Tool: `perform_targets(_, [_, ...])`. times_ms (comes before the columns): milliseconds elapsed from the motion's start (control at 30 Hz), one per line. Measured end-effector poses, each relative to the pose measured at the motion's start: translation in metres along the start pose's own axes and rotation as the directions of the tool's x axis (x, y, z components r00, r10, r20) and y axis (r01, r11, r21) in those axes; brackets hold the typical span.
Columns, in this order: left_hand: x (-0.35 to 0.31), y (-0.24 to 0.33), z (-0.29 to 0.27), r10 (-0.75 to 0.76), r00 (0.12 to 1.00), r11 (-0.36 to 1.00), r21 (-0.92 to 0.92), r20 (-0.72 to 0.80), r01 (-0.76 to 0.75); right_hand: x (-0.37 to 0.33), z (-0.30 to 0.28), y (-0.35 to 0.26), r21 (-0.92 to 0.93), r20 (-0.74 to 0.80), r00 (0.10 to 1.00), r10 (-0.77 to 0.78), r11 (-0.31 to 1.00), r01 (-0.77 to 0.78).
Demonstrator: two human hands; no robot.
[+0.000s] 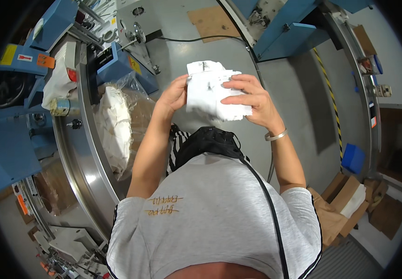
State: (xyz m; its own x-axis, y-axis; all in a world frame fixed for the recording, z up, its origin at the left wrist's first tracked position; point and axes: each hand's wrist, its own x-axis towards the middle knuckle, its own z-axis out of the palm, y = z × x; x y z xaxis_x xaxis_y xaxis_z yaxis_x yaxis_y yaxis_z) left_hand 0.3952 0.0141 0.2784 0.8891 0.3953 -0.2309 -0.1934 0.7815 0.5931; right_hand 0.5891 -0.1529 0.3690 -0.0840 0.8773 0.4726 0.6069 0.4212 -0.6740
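Note:
A stack of white paper sheets [210, 93] is held up in front of my body, its edges uneven and its top piece marked with grey shadows or smudges. My left hand [177, 92] grips the stack by its left edge, with most of the fingers hidden behind it. On the other side, my right hand [249, 98] wraps round the right edge, its fingers lying over the front face. Whether the sheets are loose or joined, I cannot tell.
Left of me runs a metal-edged machine [82, 169] with blue housings. A clear plastic bag of white pieces [114, 123] sits beside it. A black cable [196, 40] crosses the floor near a cardboard sheet [212, 23]. Cardboard boxes [345, 197] and a blue bin [353, 158] stand right.

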Motion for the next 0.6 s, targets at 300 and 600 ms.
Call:
perform_targets(300, [0.009,0.005,-0.003,0.031,1.0,0.999,-0.023,0.004,-0.031,-0.014,0.0,0.007,-0.232,-0.045,0.999,0.002,0.973,-0.012])
perform_targets(600, [0.016,0.006,0.001,0.002,0.999,0.997,-0.077,-0.042,-0.006,-0.016,-0.003,0.019,-0.226,-0.141,0.986,0.091,0.967,-0.121])
